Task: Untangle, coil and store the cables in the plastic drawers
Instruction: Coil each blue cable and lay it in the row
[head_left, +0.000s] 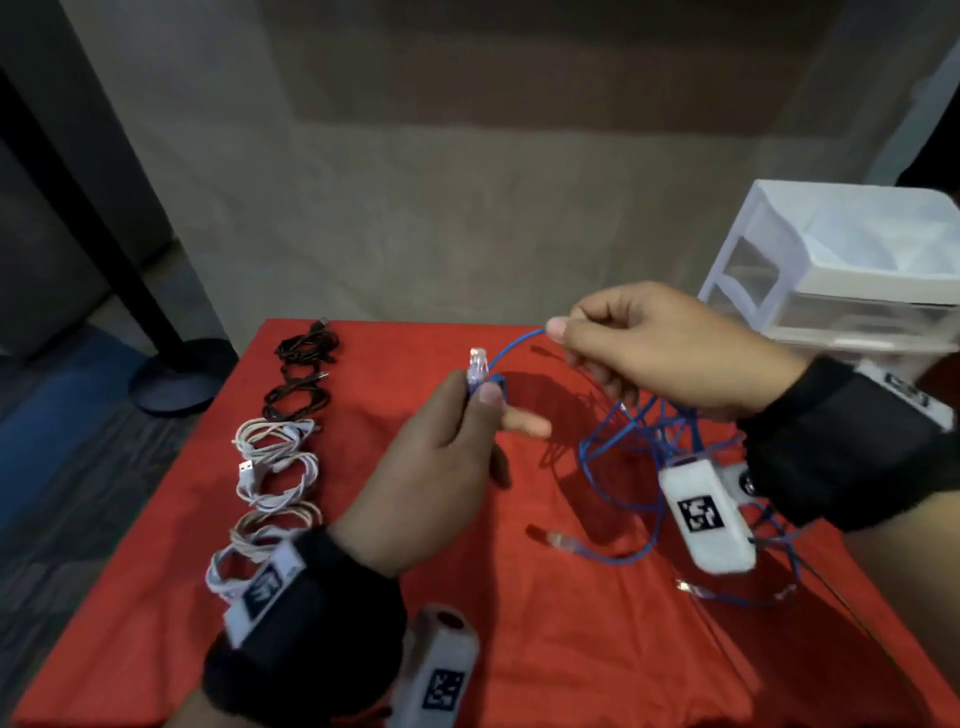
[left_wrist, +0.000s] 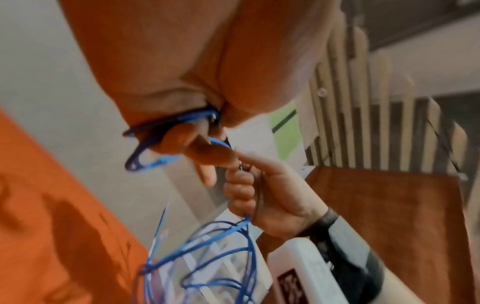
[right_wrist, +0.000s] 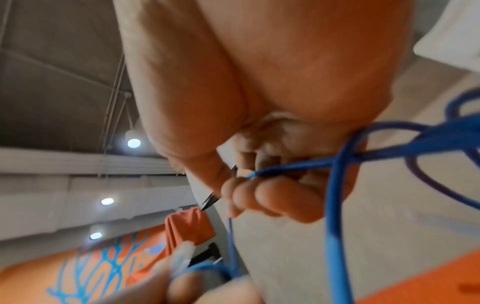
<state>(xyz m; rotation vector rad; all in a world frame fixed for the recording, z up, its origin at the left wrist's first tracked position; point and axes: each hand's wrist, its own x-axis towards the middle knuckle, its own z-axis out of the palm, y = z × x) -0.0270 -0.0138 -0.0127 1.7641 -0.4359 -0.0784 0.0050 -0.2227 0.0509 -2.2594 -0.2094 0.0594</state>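
A thin blue network cable (head_left: 623, 447) lies in a tangle on the red tablecloth (head_left: 545, 649) at the right. My left hand (head_left: 441, 457) pinches its clear plug end (head_left: 478, 366), held upright above the cloth, with a small loop round the fingers (left_wrist: 155, 144). My right hand (head_left: 660, 348) grips the same cable (right_wrist: 335, 205) a short way along, thumb and fingers curled round it. The rest of the cable hangs down from the right hand to the tangle. A second clear plug (head_left: 563, 540) lies on the cloth. The white plastic drawers (head_left: 841, 265) stand at the back right.
A row of coiled cables runs down the left side of the cloth: black ones (head_left: 304, 369) at the far end, white and beige ones (head_left: 275, 467) nearer. A black stand base (head_left: 182, 374) sits on the floor beyond the table's left corner.
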